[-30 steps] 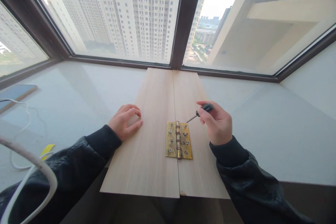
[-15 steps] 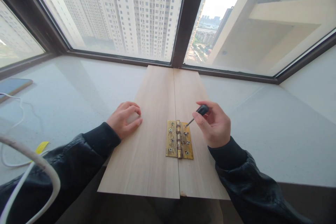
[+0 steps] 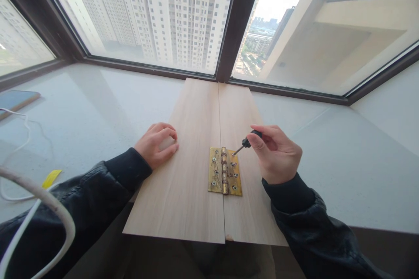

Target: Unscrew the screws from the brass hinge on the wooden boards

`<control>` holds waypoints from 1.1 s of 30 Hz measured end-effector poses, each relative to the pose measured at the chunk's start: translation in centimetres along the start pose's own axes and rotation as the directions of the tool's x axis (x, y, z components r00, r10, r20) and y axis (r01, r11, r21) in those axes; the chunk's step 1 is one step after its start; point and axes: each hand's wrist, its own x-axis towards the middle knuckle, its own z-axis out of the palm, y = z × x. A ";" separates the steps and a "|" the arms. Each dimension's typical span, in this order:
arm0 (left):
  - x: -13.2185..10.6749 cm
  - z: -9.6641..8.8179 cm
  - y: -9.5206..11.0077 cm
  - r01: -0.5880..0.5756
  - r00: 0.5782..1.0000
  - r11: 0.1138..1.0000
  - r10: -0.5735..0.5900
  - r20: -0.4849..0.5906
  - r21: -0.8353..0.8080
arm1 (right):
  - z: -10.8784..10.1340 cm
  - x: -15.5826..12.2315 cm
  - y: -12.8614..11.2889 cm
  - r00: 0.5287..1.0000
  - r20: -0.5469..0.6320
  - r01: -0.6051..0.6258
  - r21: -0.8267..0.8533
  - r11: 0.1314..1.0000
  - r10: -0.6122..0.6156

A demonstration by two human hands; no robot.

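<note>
Two pale wooden boards, a left board [image 3: 176,200] and a right board [image 3: 255,213], lie side by side with a thin seam between them. A worn brass hinge [image 3: 214,183] lies flat across that seam, with several cross-head screws in its leaves. My right hand [image 3: 279,157] grips a small screwdriver [image 3: 247,142] by its black handle. The tip meets the screw at the top of the hinge's right leaf, and the shaft leans to the right. My left hand [image 3: 156,144] rests on the left board's edge, fingers bent, thumb apart, holding nothing.
The boards lie on a white windowsill [image 3: 340,165] and overhang its front edge. Dark window frames [image 3: 225,30] stand behind them. At the left are a phone [image 3: 19,101], a thick white cable [image 3: 60,209] near my forearm and a yellow tag [image 3: 51,178].
My right hand has shifted slightly right and turned around the screwdriver handle, with the tip still at the same screw. My left hand stays in place. The view has moved a little.
</note>
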 end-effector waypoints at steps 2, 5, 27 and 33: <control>0.0 0.0 0.1 0.009 1.000 1.000 -0.009 0.005 0.001 | 0.0 0.0 -0.2 0.999 0.015 -0.053 0.050 0.997 0.052; 0.0 -0.1 0.1 0.015 1.000 1.000 -0.015 0.011 -0.001 | -0.1 0.2 -0.5 0.994 0.045 -0.104 0.093 0.990 0.100; 0.0 -0.3 0.2 0.011 1.000 1.000 -0.011 0.015 0.007 | 0.5 0.7 0.3 0.932 0.244 -0.352 0.424 0.834 0.269; 0.0 -0.3 0.2 0.011 1.000 1.000 -0.011 0.019 0.009 | 0.5 1.3 0.6 0.892 0.286 -0.449 0.481 0.753 0.349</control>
